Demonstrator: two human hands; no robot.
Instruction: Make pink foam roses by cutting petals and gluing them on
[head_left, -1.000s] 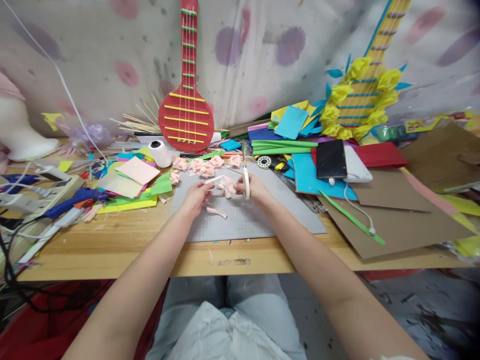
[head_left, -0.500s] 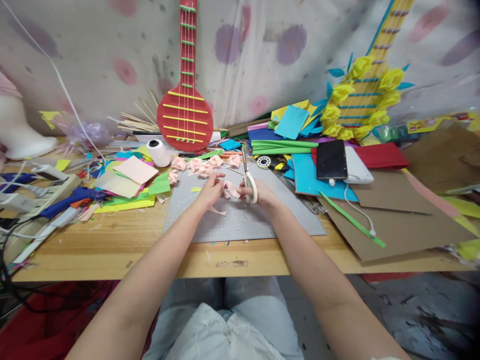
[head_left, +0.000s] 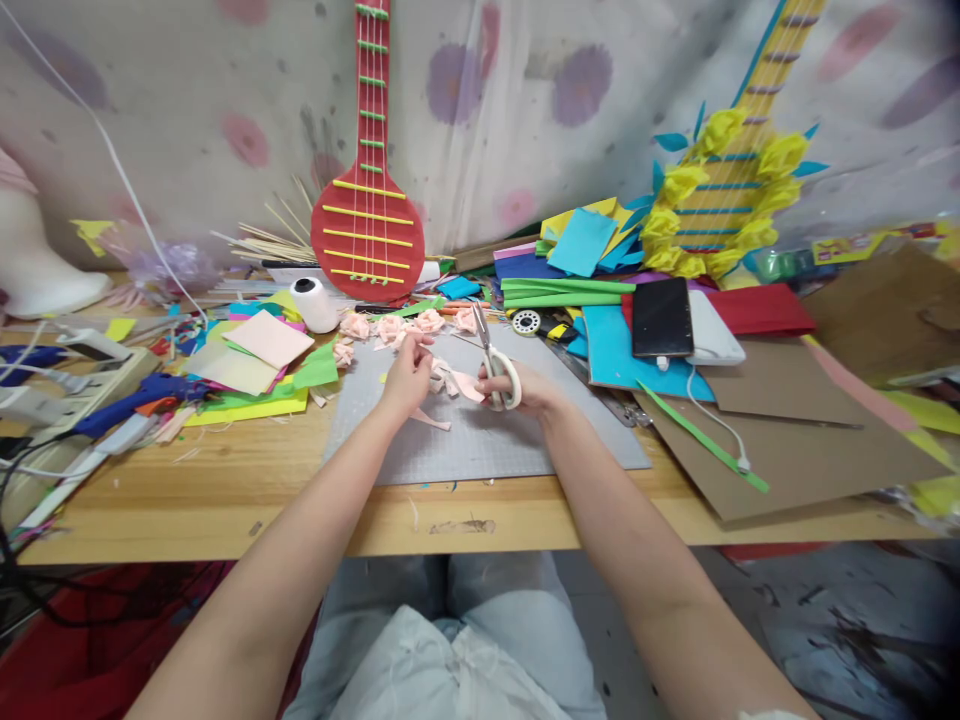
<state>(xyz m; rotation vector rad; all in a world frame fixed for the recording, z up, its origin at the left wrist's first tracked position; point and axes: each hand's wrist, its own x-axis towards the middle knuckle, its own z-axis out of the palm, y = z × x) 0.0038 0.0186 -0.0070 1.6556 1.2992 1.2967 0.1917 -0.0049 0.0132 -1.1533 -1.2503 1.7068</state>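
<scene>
My left hand (head_left: 406,380) pinches a piece of pale pink paper (head_left: 450,381) above the grey cutting mat (head_left: 525,440). My right hand (head_left: 521,388) grips white-handled scissors (head_left: 491,362), blades pointing up and away, right beside the pink paper. A cut pink strip (head_left: 431,420) lies on the mat below my left hand. Several small pink paper roses (head_left: 390,328) sit in a row at the mat's far edge.
A red paper banjo (head_left: 367,200) and a yellow-flowered paper guitar (head_left: 720,200) lean on the wall. Coloured sheets (head_left: 255,370), a thread spool (head_left: 311,303) and a blue glue gun (head_left: 127,400) lie left; a phone (head_left: 661,316), foam sheets and brown cardboard (head_left: 810,440) lie right.
Both hands shifted slightly. My left hand moved up and right onto the pink paper, and the scissors tilted from upright to leaning left, closer to the paper.
</scene>
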